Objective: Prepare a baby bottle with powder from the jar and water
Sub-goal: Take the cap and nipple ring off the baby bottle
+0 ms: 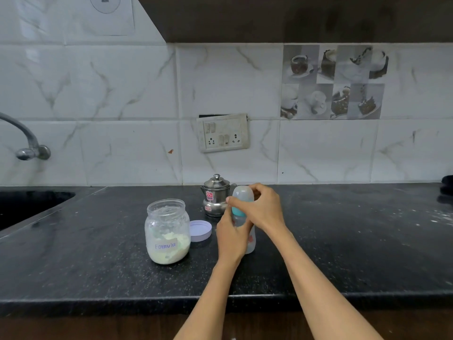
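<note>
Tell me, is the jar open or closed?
Open: the jar has no lid on its mouth, and its lid lies beside it.

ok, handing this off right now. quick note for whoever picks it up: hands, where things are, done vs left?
Left hand: wrapped around the body of the baby bottle, holding it upright on the counter.
Right hand: gripping the bottle's top at the teal collar, clear cap on.
Formula jar: open, left of the bottle, partly filled with powder. Its lilac lid lies on the counter between jar and bottle.
Steel pot: lidded, behind the bottle.
Done: jar opened.
Left: cannot tell whether powder or water is already in the bottle; check before going on.
</note>
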